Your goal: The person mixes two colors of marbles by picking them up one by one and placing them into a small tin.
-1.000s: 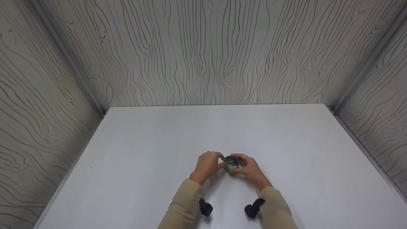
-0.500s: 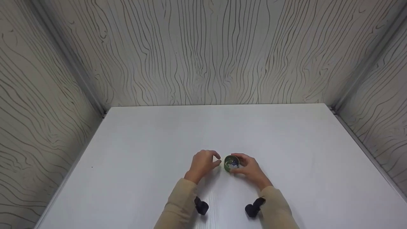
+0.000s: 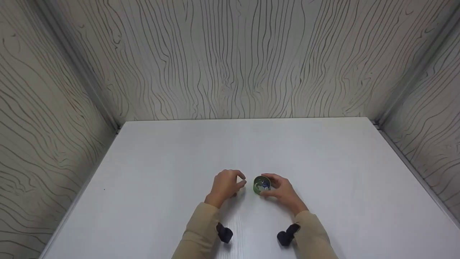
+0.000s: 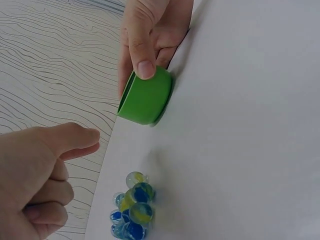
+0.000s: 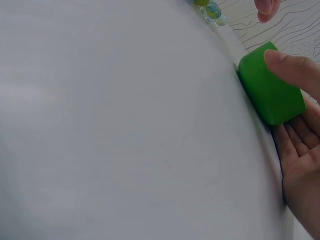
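One green cup (image 4: 147,98), at least eight marbles (image 4: 143,192), two hands (image 3: 224,184) (image 3: 285,194), two sleeves (image 3: 201,225), two wrist cameras (image 3: 285,238)

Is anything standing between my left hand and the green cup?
Nothing visible: the head view shows a gap between the left hand and the green cup. In the left wrist view, the marbles lie off to one side.

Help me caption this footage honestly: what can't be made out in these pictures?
Exact count of the clear, round, blue-and-yellow glass marbles, left wrist view: they overlap.
Inside of the round, smooth green cup: too small in the head view; its own wall hides it in the right wrist view.
Most of the left hand, right wrist view: cut off by the top edge.
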Motion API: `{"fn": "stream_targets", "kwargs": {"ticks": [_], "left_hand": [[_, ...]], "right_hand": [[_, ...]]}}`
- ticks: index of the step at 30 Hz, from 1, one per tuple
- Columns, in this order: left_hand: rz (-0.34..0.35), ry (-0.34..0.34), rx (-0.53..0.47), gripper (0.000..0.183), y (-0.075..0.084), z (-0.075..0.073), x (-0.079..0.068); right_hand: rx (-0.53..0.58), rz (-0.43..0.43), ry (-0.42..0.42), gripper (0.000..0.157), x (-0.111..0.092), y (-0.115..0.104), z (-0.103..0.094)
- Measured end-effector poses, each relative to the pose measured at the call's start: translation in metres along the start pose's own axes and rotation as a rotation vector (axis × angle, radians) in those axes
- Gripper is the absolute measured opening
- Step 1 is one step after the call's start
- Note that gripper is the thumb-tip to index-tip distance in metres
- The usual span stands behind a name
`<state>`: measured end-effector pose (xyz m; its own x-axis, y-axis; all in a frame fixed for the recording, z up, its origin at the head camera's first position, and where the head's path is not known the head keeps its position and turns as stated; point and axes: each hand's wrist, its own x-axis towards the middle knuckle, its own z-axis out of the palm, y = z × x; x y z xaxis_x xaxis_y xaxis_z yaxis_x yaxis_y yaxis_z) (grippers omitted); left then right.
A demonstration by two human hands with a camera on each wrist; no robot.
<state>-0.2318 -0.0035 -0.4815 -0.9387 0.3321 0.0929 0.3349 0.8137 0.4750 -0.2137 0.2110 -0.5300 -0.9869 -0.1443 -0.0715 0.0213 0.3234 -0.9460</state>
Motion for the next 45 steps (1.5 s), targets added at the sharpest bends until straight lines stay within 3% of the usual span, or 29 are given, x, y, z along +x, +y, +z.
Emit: {"fn": "stream_targets", "kwargs": {"ticks": [11,24,45], "left_hand": [[-0.049,0.004,-0.078,0.016,-0.011,-0.002,0.000],[-0.040,0.050,-0.094,0.015,-0.023,-0.009,-0.003],[-0.127,0.054,-0.094,0.018,-0.040,-0.012,-0.008]], "right_hand": [[-0.014,0.003,0.016,0.065,0.001,0.002,0.001],[-0.012,0.016,0.011,0.065,-0.001,-0.002,0.000],[-0.012,0.012,0.015,0.066,-0.002,-0.003,0.001]]}}
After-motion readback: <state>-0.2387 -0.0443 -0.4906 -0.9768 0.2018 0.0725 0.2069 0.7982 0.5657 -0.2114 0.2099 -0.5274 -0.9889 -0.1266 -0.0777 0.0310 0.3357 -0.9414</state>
